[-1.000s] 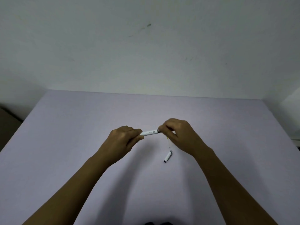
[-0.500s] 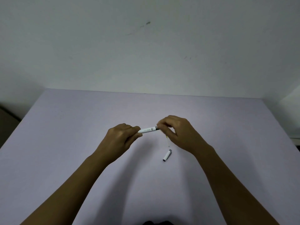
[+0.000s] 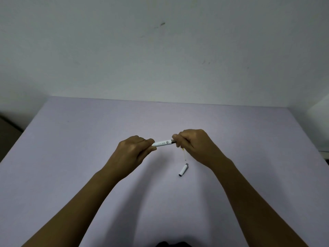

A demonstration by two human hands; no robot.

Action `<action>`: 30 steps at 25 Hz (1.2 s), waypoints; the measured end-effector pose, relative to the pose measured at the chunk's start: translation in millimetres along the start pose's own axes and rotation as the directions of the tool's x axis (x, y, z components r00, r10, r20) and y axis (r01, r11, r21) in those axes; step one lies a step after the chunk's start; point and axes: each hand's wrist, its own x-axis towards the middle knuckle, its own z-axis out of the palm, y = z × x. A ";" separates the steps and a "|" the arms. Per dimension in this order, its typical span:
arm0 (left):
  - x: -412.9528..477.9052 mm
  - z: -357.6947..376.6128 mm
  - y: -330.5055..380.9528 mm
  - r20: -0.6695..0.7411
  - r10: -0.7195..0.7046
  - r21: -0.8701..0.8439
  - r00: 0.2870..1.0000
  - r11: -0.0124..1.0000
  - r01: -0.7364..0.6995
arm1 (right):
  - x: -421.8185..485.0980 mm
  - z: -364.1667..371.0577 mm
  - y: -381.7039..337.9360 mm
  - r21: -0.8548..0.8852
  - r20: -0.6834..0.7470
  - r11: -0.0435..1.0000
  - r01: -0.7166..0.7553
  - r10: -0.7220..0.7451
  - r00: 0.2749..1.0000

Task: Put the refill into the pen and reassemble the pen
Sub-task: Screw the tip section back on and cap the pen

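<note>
The left hand (image 3: 132,150) pinches one end of the white pen barrel (image 3: 162,142), held above the table (image 3: 71,157). The right hand (image 3: 194,145) pinches the barrel's other end, with a thin refill (image 3: 184,154) dangling below its fingers. Below that grip lies the cap (image 3: 183,169). Judging by this, the barrel is being opened or closed; next, feeding the refill in needs careful alignment.

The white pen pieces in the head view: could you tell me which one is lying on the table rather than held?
The short white piece with the grey end lies on the table; the longer printed barrel is held between the left hand and right hand.
</note>
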 end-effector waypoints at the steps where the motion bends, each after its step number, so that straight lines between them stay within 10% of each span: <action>1: 0.4 0.2 -0.7 -0.004 -0.009 -0.001 1.000 1.000 0.009 | 0.7 -1.1 -0.1 0.040 -0.003 0.999 -0.023 0.023 1.000; 15: 4.3 5.1 -5.2 0.020 -0.041 -0.010 0.999 0.999 0.041 | 6.2 -0.7 22.0 0.224 -0.079 0.969 -0.103 0.123 0.989; 18: 3.3 4.2 -7.4 0.022 -0.056 -0.012 0.998 0.998 0.057 | 5.2 17.7 59.0 0.411 -0.307 0.843 -0.348 0.487 0.818; 22: 4.5 4.0 -9.3 0.029 -0.068 -0.013 0.997 0.998 0.068 | -20.2 77.0 112.4 0.115 -0.207 0.667 -0.736 0.741 0.639; 30: 9.9 -4.5 -14.6 0.038 -0.081 0.020 0.996 0.997 0.080 | -33.1 134.9 121.3 -0.013 -0.068 0.566 -0.825 0.822 0.565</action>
